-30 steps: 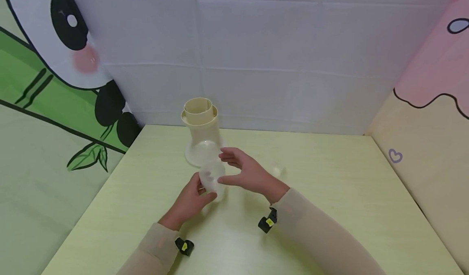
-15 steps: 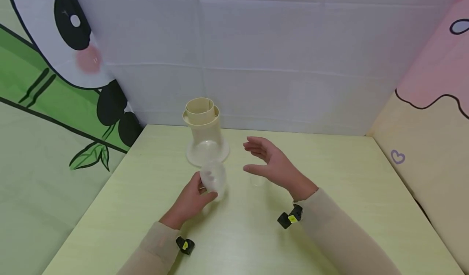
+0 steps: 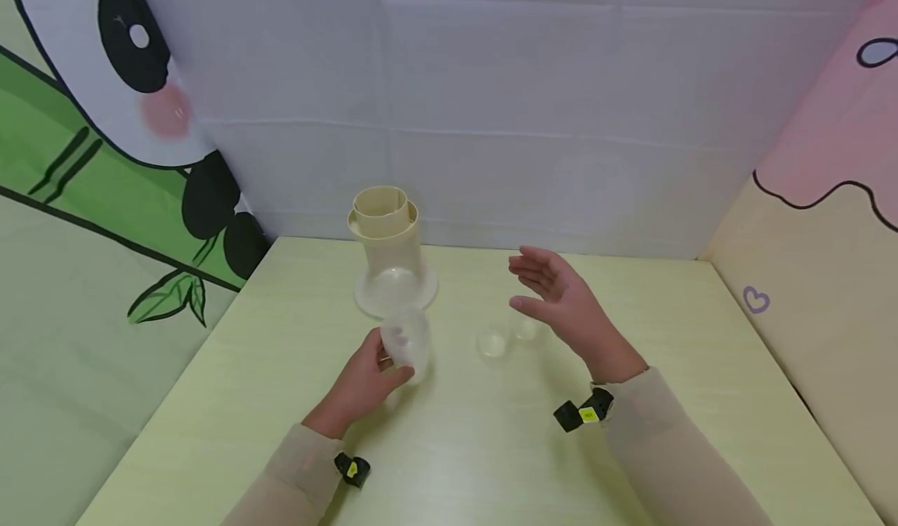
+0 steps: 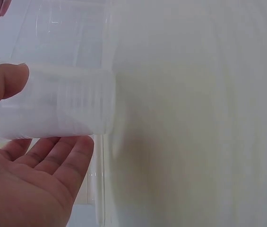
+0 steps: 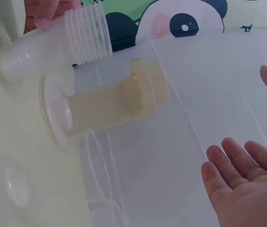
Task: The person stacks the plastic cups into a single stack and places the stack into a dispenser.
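Observation:
My left hand [image 3: 361, 386] grips a nested stack of clear plastic cups [image 3: 407, 339], held upright near the middle of the table. Thumb and fingers lie on opposite sides of the stack in the left wrist view; several rims [image 5: 88, 33] show in the right wrist view. Two clear cups, a nearer one [image 3: 492, 343] and a farther one [image 3: 526, 328], stand on the table to the right of the stack. My right hand [image 3: 561, 300] is raised beside the farther cup, thumb and fingers spread apart, holding nothing.
Behind the stack stands a cream-coloured tube-shaped holder [image 3: 393, 257] with a wide round base [image 3: 368, 296]. A white cloth wall [image 3: 491, 121] closes off the back of the pale table [image 3: 666, 432]; printed cloths hang at both sides.
My right hand has moved away from the stack to the right, and the nearer cup has come into view. The left hand and its stack have hardly moved.

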Demonstrator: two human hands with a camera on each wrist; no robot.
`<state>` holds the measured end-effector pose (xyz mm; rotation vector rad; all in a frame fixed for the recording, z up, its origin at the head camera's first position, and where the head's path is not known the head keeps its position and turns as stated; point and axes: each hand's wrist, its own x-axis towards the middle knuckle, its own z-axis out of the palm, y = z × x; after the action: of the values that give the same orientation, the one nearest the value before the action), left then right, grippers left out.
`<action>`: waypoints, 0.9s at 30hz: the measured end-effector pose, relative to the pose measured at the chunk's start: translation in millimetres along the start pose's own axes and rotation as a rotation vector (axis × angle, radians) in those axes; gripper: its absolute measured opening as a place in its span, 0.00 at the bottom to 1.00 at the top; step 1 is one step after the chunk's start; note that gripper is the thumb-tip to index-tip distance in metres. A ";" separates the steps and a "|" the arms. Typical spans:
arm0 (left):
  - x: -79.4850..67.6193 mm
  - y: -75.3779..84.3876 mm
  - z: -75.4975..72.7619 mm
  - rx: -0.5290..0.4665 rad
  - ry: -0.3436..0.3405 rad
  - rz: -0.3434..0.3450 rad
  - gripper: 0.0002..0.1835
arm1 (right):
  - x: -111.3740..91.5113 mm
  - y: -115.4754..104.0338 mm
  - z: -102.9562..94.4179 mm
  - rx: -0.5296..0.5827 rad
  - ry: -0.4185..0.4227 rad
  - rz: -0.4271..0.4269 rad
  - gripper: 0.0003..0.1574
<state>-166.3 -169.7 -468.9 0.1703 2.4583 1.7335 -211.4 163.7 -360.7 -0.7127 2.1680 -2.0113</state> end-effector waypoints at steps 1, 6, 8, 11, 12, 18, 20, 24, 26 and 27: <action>0.0 0.3 -0.5 -0.005 0.000 0.001 0.38 | -0.4 -0.4 -2.6 0.017 0.012 -0.010 0.47; 0.6 -0.3 -1.7 -0.014 -0.004 0.003 0.38 | -5.6 -3.6 -14.0 0.035 0.077 -0.030 0.46; 0.6 -1.0 -1.6 -0.013 -0.003 0.000 0.39 | -8.3 -3.8 -17.6 -0.001 0.106 -0.031 0.46; 0.3 -1.8 -1.5 -0.013 -0.002 -0.002 0.39 | -11.7 -1.5 -22.8 -0.080 0.153 -0.031 0.46; 0.3 -2.0 -1.6 -0.014 0.000 0.001 0.39 | -12.7 -0.4 -24.4 -0.108 0.168 -0.032 0.46; 0.7 -2.4 -1.8 -0.015 0.002 0.007 0.38 | -16.7 10.0 -31.9 -0.170 0.238 -0.010 0.47; 0.5 -2.1 -1.9 -0.017 0.004 0.004 0.38 | -18.1 14.0 -33.4 -0.156 0.254 0.007 0.48; -0.5 -0.6 -1.8 -0.014 0.005 -0.008 0.39 | -20.1 24.1 -36.5 -0.138 0.280 0.033 0.49; -1.1 0.4 -2.0 -0.010 0.006 -0.010 0.38 | -20.9 29.9 -38.2 -0.136 0.287 0.045 0.49; -1.2 0.8 -2.2 -0.009 0.007 -0.010 0.38 | -20.9 33.2 -39.0 -0.133 0.289 0.054 0.49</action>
<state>-165.4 -171.7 -467.5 0.1512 2.4515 1.7440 -216.6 208.5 -392.9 -0.3903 2.4676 -2.0689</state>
